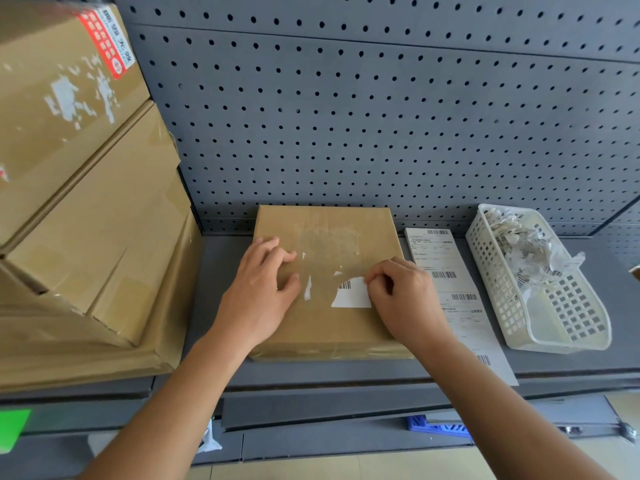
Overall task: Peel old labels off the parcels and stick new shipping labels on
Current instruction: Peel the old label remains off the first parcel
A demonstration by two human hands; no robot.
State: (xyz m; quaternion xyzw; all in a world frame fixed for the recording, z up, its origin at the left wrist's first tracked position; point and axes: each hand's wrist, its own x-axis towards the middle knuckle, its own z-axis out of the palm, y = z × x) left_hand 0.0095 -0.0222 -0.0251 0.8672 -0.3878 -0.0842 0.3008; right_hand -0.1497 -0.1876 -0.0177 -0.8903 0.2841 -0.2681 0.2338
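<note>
Two hands are on one brown parcel (pixel 329 327), which lies flat on the grey shelf (pixel 218 289), its far edge close to the pegboard (pixel 381 116).

Left hand (pixel 263 282) lies on the top face of the parcel, at the left side. Its fingers are a little bent and apart, the tips press on the cardboard, and it grips nothing.

Right hand (pixel 401 292) is at the right side of the top face. Thumb and forefinger are closed together on the right upper corner of the old label (pixel 349 296). This is a torn white piece w/ a barcode, and most of it is stuck flat to the cardboard. So the label sits just left of the right hand, touching its fingertips, and well right of the left hand. Between the 2 hands a thin white strip (pixel 307 289) also sticks to the box. Above it there is a dull pale patch on the cardboard.

Approx. beside the parcel, at its right, lies a long sheet of new labels (pixel 450 299), partly under the right wrist. Right of the sheet stands a white basket (pixel 495 271) w/ crumpled label scraps (pixel 519 244) inside. At the far left is a stack of big cartons (pixel 86 202), and the top one has white paper bits and a red sticker.
</note>
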